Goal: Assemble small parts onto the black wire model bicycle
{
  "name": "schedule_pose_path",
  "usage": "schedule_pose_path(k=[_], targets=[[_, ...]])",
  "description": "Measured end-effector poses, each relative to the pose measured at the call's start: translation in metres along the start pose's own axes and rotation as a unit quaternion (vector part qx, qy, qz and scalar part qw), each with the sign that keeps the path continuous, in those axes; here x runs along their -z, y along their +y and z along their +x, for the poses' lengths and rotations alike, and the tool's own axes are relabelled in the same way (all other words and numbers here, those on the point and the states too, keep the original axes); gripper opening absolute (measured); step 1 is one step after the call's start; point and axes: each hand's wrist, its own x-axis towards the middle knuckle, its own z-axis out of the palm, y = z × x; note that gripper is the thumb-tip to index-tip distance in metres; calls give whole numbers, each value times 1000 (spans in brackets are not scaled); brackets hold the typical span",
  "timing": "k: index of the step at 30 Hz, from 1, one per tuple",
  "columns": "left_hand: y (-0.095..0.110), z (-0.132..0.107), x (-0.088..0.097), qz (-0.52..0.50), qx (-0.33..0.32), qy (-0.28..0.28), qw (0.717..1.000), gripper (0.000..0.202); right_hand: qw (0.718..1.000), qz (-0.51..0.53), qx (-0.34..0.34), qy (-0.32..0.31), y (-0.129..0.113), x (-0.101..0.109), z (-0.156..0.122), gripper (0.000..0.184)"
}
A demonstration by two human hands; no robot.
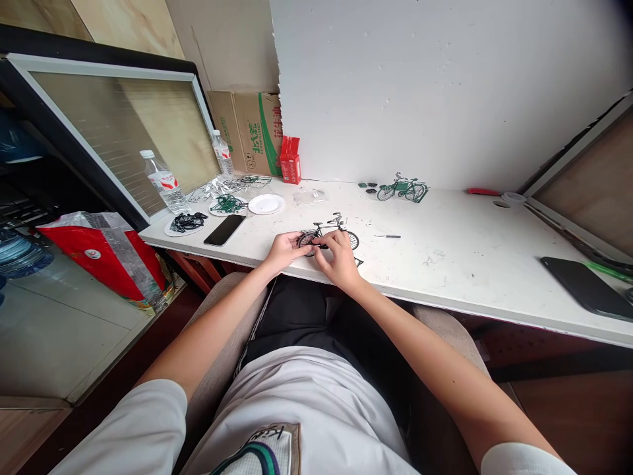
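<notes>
- The black model bicycle (322, 229) stands near the front edge of the white desk (459, 244), left of its middle; a slip of the fingers could tip it toward that edge and onto the lap.
- Its frame and spokes look thin, so pressing too hard from both sides might bend or snap them.
- A small dark part (360, 262) lies at the front edge, just beside the right hand (330, 254); a careless sweep of the wrist could knock it off.
- The slim tool (387, 236) lies further right, apart from the hand, and could roll if bumped.
- Left hand (287, 251): narrow grip, thumb and fingers closed about the rear wheel.
- Right hand: thumb and fingertips pinched at the bicycle's low middle; whether frame or some tiny piece sits between them is too small to tell.
</notes>
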Motion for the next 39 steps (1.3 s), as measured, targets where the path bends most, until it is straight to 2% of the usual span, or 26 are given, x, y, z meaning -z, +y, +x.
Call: schedule_pose_path(k=[2, 6, 15, 24, 27, 30, 35, 39], targets=[[-2, -2, -5, 28, -28, 29, 999, 37, 1000, 11, -9, 6, 1, 0, 1, 19], [-6, -7, -14, 80, -67, 41, 994, 36, 999, 27, -24, 17, 5, -1, 3, 18], [-7, -13, -19, 145, -111, 44, 982, 27, 999, 42, -21, 4, 7, -2, 3, 16], [-9, -14, -19, 154, -109, 58, 980, 36, 997, 67, -31, -10, 3, 2, 6, 13], [-11, -12, -17, 160, -107, 44, 980, 37, 996, 79, -45, -2, 3, 2, 6, 12], [-11, -10, -14, 157, -101, 23, 982, 37, 991, 110, -74, 14, 2, 3, 6, 13], [-14, -8, -12, 161, -101, 21, 982, 38, 970, 185, -151, 39, 2, 4, 6, 17], [-16, -7, -12, 157, -95, 34, 982, 38, 969, 186, -162, 29, 2, 4, 7, 19]])
